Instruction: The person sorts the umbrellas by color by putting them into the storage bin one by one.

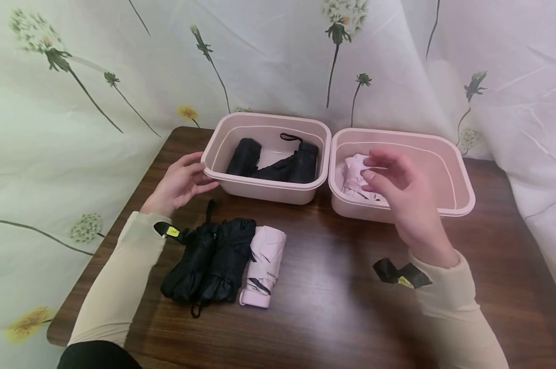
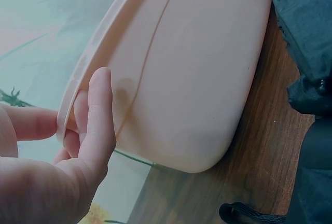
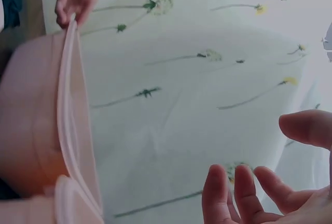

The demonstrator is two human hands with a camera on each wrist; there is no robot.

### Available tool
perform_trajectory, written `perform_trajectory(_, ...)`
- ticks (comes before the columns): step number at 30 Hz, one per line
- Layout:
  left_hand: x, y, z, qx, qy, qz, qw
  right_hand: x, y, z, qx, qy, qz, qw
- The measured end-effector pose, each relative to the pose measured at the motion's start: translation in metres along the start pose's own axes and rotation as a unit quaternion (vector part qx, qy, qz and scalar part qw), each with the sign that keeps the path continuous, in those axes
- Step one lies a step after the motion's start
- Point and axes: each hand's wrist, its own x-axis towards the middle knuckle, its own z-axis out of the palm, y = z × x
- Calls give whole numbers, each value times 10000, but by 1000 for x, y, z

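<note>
My left hand point(image 1: 182, 180) pinches the rim at the left end of a pale pink plastic bin point(image 1: 268, 191); the left wrist view shows fingers on both sides of that rim point(image 2: 78, 84). Black folded umbrellas point(image 1: 304, 163) lie in this bin. Above the right-hand pink bin point(image 1: 453, 169) hovers my right hand point(image 1: 404, 197), its fingers loosely bent and holding nothing, as the right wrist view also shows. Below the hand, a pale pink folded umbrella point(image 1: 351, 177) lies at that bin's left end, partly covered by the hand.
On the brown wooden table point(image 1: 324, 287), two black folded umbrellas point(image 1: 229, 256) lie beside a pale pink one point(image 1: 265, 264), in front of the left bin. The bins stand side by side, close to a cloth backdrop point(image 1: 268, 61) with dandelion prints.
</note>
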Motion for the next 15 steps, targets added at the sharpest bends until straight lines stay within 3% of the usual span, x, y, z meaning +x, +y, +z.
perform_trajectory(5, 0, 0, 0, 29, -8, 4, 10000, -9, 15, 15, -115, -31, 302, 9995)
perform_trajectory(9, 1, 0, 0, 2, -10, 12, 10000, -13, 38, 27, -590, -101, 519, 9969)
perform_trajectory(15, 2, -1, -1, 60, -18, 61, 10000, -24, 78, 52, -1291, -355, 1132, 9845)
